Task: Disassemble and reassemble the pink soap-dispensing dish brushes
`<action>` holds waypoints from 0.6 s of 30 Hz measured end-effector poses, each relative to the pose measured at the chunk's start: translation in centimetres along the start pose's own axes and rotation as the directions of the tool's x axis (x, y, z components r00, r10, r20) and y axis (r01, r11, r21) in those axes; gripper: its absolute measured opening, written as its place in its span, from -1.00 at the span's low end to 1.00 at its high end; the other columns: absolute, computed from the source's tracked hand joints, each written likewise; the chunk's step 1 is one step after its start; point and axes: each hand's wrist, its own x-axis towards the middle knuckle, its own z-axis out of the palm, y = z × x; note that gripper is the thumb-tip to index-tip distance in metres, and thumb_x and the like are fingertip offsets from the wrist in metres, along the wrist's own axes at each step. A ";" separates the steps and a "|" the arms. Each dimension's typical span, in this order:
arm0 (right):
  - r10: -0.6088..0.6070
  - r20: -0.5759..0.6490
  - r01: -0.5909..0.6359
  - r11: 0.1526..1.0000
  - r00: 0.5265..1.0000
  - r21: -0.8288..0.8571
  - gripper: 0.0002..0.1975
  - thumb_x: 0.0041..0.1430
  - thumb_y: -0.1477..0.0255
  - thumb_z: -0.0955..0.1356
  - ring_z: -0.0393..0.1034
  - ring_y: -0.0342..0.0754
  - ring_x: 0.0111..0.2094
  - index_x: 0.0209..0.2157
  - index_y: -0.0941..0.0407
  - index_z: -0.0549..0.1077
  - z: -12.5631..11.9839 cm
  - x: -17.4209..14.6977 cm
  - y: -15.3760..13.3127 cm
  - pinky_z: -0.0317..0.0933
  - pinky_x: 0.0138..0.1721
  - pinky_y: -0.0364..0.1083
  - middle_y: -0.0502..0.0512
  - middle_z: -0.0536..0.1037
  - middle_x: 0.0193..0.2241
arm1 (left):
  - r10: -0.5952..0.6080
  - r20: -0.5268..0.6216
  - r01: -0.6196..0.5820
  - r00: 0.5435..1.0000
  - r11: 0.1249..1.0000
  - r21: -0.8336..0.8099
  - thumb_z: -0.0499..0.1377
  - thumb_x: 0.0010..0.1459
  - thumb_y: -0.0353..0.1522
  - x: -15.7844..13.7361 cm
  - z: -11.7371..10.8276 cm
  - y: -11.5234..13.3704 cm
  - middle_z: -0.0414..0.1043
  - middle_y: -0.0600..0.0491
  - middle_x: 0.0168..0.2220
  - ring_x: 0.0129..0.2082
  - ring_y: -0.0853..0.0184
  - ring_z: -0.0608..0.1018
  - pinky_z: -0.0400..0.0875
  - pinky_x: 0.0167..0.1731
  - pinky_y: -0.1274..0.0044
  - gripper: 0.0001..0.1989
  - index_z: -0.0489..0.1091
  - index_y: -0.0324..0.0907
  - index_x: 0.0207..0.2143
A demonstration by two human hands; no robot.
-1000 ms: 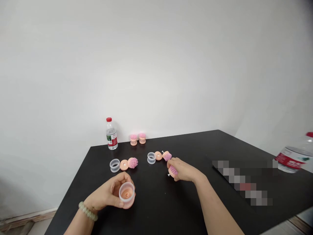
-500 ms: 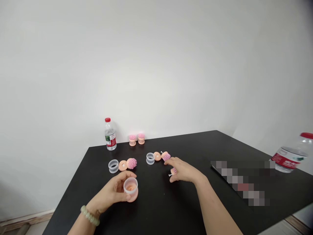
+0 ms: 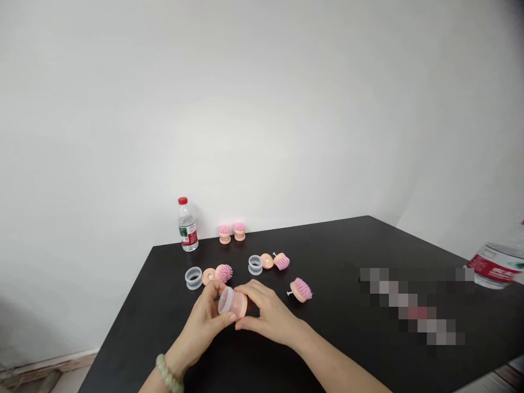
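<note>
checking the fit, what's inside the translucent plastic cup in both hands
The translucent plastic cup shows pale inner wall at its mouth; its bottom, by the round peach base, is hidden behind its side.

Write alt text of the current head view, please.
The left hand and right hand hold a tilted translucent cup over a black table. Nearby lie three pink-bristled brush heads, two translucent rings and two peach discs; two assembled brushes and a red-capped bottle stand behind.

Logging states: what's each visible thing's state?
Cup: tilted
Left hand: gripping cup
Right hand: gripping cup
Three brush heads: unassembled, tipped
Two clear rings: unassembled, open
Two peach discs: unassembled
Two wall-side brushes: assembled, upright
Left bottle: capped, upright
Right bottle: partly outside frame
Pixelated item: unreadable
</note>
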 end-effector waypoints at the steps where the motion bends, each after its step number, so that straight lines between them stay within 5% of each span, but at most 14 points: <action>1: 0.002 -0.023 -0.002 1.000 1.000 -0.008 -0.51 -0.01 0.33 0.58 0.40 0.04 -0.21 -0.05 0.11 0.46 0.1 0.0 0.1 0.32 -0.15 0.00 0.09 0.55 -0.21 | 0.005 -0.005 -0.005 1.000 0.999 0.040 0.35 0.06 -0.12 0.0 0.1 0.1 0.27 0.12 -0.23 -0.29 0.35 0.37 0.30 -0.28 0.51 -0.56 0.28 -0.07 -0.11; 9: -0.025 -0.118 0.023 0.999 0.993 -0.023 -0.56 -0.05 0.39 0.59 0.37 -0.02 -0.33 -0.13 0.11 0.47 0.7 -0.1 0.1 0.33 -0.27 -0.05 0.03 0.49 -0.35 | 0.066 -0.022 -0.054 0.998 0.933 0.355 0.12 0.26 -0.10 -0.4 0.3 1.3 0.33 0.08 -0.27 -0.28 0.26 0.38 0.29 -0.24 0.46 -0.71 0.33 -0.12 -0.17; 18: -0.350 -0.200 0.294 0.919 0.915 -0.262 -0.57 0.20 0.48 0.42 0.33 0.10 -0.17 0.09 0.14 0.33 1.5 -0.4 0.8 0.38 -0.16 0.10 0.22 0.45 -0.16 | 0.012 -0.085 0.016 0.996 0.946 0.324 0.03 0.30 -0.06 -0.6 1.1 0.4 0.32 0.09 -0.36 -0.35 0.28 0.39 0.32 -0.28 0.45 -0.66 0.30 -0.14 -0.31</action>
